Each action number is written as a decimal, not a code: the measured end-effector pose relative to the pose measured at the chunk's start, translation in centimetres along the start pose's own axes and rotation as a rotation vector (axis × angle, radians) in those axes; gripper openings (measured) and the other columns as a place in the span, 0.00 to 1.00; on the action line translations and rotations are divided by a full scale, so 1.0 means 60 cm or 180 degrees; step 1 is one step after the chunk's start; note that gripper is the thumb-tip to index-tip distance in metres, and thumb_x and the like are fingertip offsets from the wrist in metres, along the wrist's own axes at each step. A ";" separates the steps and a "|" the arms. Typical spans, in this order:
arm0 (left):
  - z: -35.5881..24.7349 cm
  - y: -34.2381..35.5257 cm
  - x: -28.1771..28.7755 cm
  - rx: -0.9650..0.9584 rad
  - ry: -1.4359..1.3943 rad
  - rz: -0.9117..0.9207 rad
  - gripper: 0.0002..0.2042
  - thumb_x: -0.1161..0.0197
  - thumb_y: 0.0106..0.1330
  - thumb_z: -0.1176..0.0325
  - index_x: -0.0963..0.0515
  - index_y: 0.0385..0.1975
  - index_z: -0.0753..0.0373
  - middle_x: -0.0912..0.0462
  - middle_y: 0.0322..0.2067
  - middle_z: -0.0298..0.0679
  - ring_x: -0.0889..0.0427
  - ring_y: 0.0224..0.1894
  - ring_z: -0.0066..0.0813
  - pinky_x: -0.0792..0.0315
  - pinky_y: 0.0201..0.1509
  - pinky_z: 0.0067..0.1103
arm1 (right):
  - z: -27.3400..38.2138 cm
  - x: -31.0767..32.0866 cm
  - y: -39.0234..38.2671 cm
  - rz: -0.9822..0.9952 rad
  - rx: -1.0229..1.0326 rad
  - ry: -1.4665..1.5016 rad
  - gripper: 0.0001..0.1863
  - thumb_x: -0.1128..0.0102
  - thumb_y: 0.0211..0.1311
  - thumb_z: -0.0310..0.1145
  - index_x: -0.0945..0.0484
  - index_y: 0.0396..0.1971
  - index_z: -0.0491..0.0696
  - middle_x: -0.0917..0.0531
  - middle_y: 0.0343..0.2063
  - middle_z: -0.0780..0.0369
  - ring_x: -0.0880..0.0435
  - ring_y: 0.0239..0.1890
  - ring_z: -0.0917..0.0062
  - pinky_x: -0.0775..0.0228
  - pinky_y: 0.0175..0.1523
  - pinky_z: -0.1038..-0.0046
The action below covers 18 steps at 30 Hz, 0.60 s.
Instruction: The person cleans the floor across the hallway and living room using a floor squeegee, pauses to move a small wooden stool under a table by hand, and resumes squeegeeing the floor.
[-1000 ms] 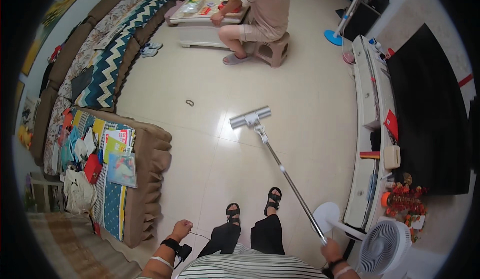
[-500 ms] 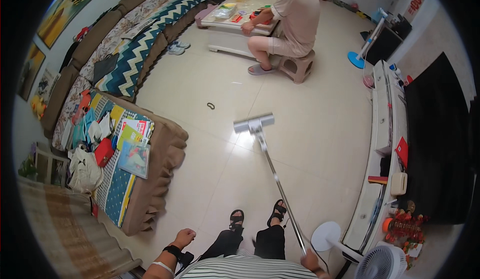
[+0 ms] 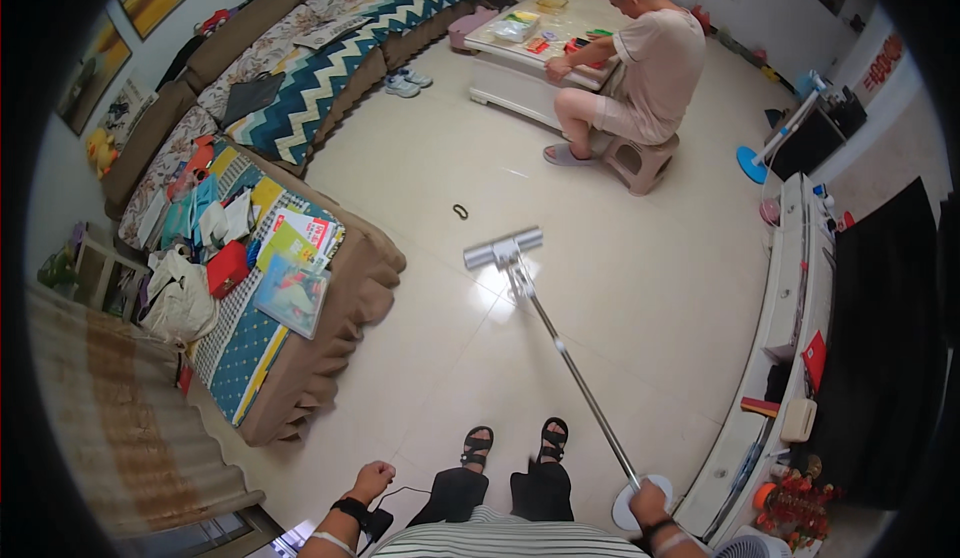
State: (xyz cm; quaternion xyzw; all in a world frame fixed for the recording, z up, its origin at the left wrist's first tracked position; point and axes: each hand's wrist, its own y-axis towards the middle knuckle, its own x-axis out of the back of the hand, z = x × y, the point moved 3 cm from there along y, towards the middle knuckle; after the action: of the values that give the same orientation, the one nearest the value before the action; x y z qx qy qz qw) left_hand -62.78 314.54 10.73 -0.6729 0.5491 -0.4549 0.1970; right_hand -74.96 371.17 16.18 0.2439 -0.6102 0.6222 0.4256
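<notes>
My right hand (image 3: pixel 648 501) is closed round the metal pole of a flat-headed mop (image 3: pixel 580 388), whose silver head (image 3: pixel 502 248) rests on the glossy tiled floor (image 3: pixel 430 358) ahead of me. A small dark loop (image 3: pixel 460 211) lies on the tiles just beyond the head, to its left. My left hand (image 3: pixel 374 478) hangs low with its fingers curled closed and nothing visible in them; a thin cord runs near it from a black device on my wrist. My sandalled feet (image 3: pixel 478 446) stand between my hands.
A person (image 3: pixel 650 68) sits on a plastic stool (image 3: pixel 640 168) at a low table (image 3: pixel 510 98). A long sofa (image 3: pixel 290 118) and a cluttered sofa section (image 3: pixel 350 328) line the left; a television cabinet (image 3: pixel 770 308) and fan (image 3: pixel 745 548) stand right. Shoes (image 3: pixel 405 83) lie by the sofa.
The view has swung left, so the room sits further right in it. The mop head is now farther left on the tiles relative to the room, nearer the dark loop.
</notes>
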 end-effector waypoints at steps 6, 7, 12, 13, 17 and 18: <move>0.056 -0.097 0.006 0.0396 -0.0579 -0.0274 0.09 0.45 0.52 0.67 0.25 0.25 0.66 0.23 0.20 0.37 0.24 0.23 0.22 0.30 0.24 0.18 | 0.444 0.033 0.335 -0.0297 0.1290 0.1418 0.25 0.41 0.43 0.41 0.35 0.41 0.46 0.24 0.29 0.48 0.25 0.34 0.53 0.32 0.38 0.59; 0.044 -0.106 0.000 0.0581 -0.0658 -0.0230 0.08 0.45 0.52 0.67 0.25 0.25 0.67 0.23 0.21 0.37 0.23 0.23 0.23 0.29 0.25 0.18 | 0.487 0.051 0.381 -0.0472 0.1651 0.1541 0.23 0.44 0.46 0.38 0.35 0.42 0.44 0.24 0.29 0.46 0.25 0.33 0.53 0.32 0.36 0.59; 0.096 -0.170 0.012 0.0852 -0.0835 -0.0352 0.08 0.44 0.52 0.67 0.26 0.27 0.66 0.24 0.22 0.36 0.24 0.23 0.24 0.29 0.25 0.19 | 0.520 0.003 0.323 0.0131 0.1231 0.1114 0.28 0.54 0.45 0.29 0.44 0.50 0.41 0.26 0.28 0.43 0.26 0.33 0.51 0.34 0.39 0.58; 0.098 -0.171 0.009 0.0894 -0.0864 -0.0281 0.09 0.44 0.52 0.67 0.26 0.27 0.66 0.24 0.22 0.36 0.24 0.23 0.24 0.29 0.25 0.19 | 0.461 -0.022 0.289 0.0283 0.1202 0.0926 0.31 0.54 0.45 0.30 0.48 0.54 0.42 0.26 0.28 0.43 0.26 0.33 0.51 0.34 0.39 0.57; 0.080 -0.132 0.014 0.0666 -0.0546 0.0141 0.08 0.44 0.52 0.67 0.26 0.27 0.66 0.23 0.22 0.37 0.24 0.23 0.24 0.29 0.25 0.18 | 0.169 -0.082 0.115 0.0586 0.0616 0.0493 0.19 0.52 0.43 0.29 0.36 0.40 0.45 0.24 0.26 0.46 0.26 0.32 0.50 0.34 0.40 0.55; 0.091 -0.113 0.025 0.0676 -0.0594 0.0162 0.08 0.44 0.52 0.67 0.26 0.27 0.66 0.23 0.22 0.37 0.24 0.23 0.24 0.29 0.25 0.18 | 0.119 -0.069 0.066 0.0645 0.0294 0.0170 0.16 0.50 0.42 0.30 0.35 0.36 0.45 0.24 0.26 0.47 0.25 0.32 0.51 0.34 0.39 0.56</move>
State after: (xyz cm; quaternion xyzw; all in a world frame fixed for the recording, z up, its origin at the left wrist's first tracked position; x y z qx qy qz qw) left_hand -54.49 314.02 13.72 -0.6735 0.4940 -0.4408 0.3288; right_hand -77.64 363.73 11.58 0.1837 -0.5908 0.6957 0.3649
